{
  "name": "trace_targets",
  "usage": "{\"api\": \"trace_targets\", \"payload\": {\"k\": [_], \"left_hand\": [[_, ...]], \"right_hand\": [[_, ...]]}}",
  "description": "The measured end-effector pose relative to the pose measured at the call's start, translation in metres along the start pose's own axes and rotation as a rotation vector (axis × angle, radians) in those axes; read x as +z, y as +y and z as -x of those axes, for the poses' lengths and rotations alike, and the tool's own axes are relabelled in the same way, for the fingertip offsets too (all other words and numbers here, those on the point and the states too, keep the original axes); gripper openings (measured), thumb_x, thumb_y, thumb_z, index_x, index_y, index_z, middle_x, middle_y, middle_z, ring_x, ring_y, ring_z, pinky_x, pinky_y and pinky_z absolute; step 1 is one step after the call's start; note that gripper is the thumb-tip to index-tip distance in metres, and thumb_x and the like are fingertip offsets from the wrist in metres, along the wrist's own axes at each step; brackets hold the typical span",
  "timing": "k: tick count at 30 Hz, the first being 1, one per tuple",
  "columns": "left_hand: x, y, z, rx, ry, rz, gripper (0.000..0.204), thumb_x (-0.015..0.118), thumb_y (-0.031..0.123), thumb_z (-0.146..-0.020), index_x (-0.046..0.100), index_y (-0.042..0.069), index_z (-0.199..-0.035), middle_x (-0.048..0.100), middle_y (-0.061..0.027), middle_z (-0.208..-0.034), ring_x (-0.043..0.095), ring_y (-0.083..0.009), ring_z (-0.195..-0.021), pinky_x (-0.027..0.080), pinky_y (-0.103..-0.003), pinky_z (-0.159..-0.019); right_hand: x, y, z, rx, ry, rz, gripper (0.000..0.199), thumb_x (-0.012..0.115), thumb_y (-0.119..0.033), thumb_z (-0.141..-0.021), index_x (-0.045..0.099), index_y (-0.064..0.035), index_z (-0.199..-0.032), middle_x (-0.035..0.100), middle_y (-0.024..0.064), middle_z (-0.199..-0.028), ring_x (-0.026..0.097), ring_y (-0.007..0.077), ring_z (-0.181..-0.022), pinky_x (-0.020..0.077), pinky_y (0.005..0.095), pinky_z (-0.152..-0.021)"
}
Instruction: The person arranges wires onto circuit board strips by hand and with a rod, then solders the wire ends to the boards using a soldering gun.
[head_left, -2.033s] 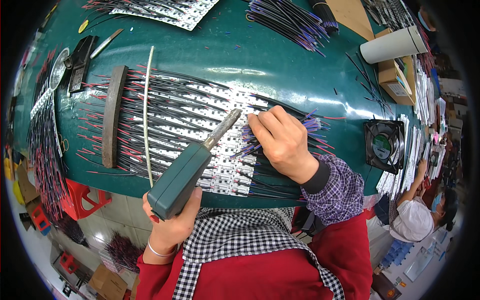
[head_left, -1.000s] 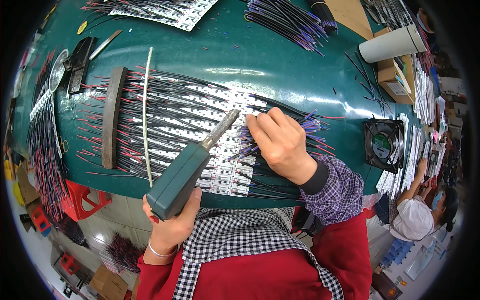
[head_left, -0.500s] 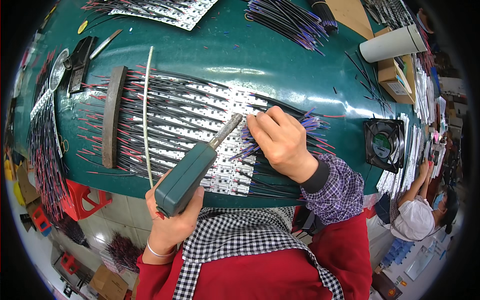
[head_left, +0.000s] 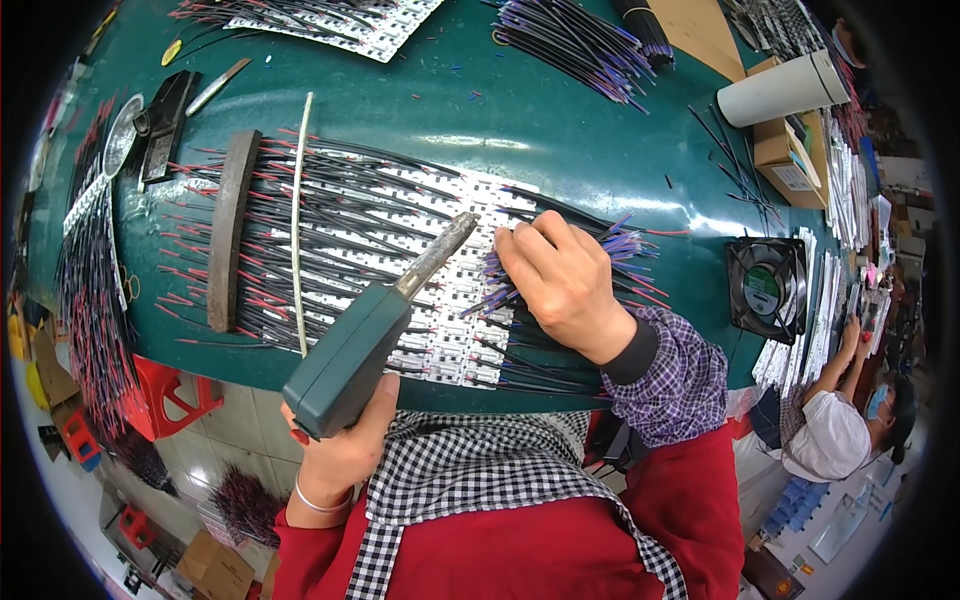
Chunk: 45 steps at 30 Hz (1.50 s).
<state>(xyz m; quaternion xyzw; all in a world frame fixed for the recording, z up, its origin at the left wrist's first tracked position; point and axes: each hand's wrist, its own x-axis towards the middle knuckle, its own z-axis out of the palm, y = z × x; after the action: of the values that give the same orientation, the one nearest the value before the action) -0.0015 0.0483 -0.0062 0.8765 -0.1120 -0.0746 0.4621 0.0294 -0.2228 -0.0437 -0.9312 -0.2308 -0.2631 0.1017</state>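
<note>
My left hand [head_left: 340, 450] grips a dark green soldering gun [head_left: 350, 360], its long metal tip [head_left: 440, 250] angled up over white circuit strips [head_left: 400, 260] laid on the green table [head_left: 450, 120]. Black and red wires [head_left: 260, 250] run across the strips. My right hand [head_left: 560, 280] presses down on a bundle of purple-tipped black wires [head_left: 620, 250] at the strips' right end, fingertips beside the gun's tip.
A dark curved bar [head_left: 228, 225] and a thin pale stick [head_left: 297, 220] lie over the wires at left. A small black fan [head_left: 765, 275], a white roll [head_left: 780, 90], cardboard boxes [head_left: 785, 155] and more wire bundles [head_left: 570, 35] are around. Another person [head_left: 840, 420] works at lower right.
The soldering gun's tip has edged up and right toward my right fingertips. My right hand has stayed pressed on the wires.
</note>
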Motion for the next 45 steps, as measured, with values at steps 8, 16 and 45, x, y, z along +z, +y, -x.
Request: {"api": "trace_targets", "payload": {"k": [8, 16, 45], "left_hand": [[-0.005, -0.008, 0.002, 0.039, -0.020, 0.192, 0.045, 0.070, -0.006, -0.082, 0.059, -0.005, -0.126, 0.069, -0.0122, -0.108, 0.058, -0.0090, -0.066, 0.045, -0.022, -0.055], [-0.003, -0.013, 0.007, -0.007, -0.009, 0.207, 0.047, 0.070, -0.006, -0.082, 0.059, -0.005, -0.127, 0.069, -0.0134, -0.111, 0.058, -0.0087, -0.065, 0.045, -0.022, -0.055], [-0.001, 0.010, -0.012, 0.150, -0.115, 0.055, 0.014, 0.069, -0.006, -0.072, 0.066, -0.006, -0.086, 0.061, -0.0118, -0.078, 0.058, -0.0196, -0.060, 0.046, -0.029, -0.055]], "right_hand": [[-0.020, -0.006, 0.002, 0.019, 0.105, -0.102, 0.039, 0.065, -0.005, -0.071, 0.066, 0.0068, -0.108, 0.060, 0.0103, -0.097, 0.059, 0.0225, -0.083, 0.0483, 0.0327, -0.064], [-0.011, -0.012, 0.011, 0.089, -0.071, -0.062, 0.041, 0.062, -0.006, -0.073, 0.065, 0.0078, -0.112, 0.055, 0.0097, -0.089, 0.055, 0.0222, -0.077, 0.0442, 0.0317, -0.063], [-0.004, -0.015, 0.006, 0.026, 0.006, 0.001, 0.017, 0.064, -0.008, -0.064, 0.064, 0.0018, -0.078, 0.054, 0.0042, -0.079, 0.054, 0.0174, -0.072, 0.0387, 0.0286, -0.052]]}}
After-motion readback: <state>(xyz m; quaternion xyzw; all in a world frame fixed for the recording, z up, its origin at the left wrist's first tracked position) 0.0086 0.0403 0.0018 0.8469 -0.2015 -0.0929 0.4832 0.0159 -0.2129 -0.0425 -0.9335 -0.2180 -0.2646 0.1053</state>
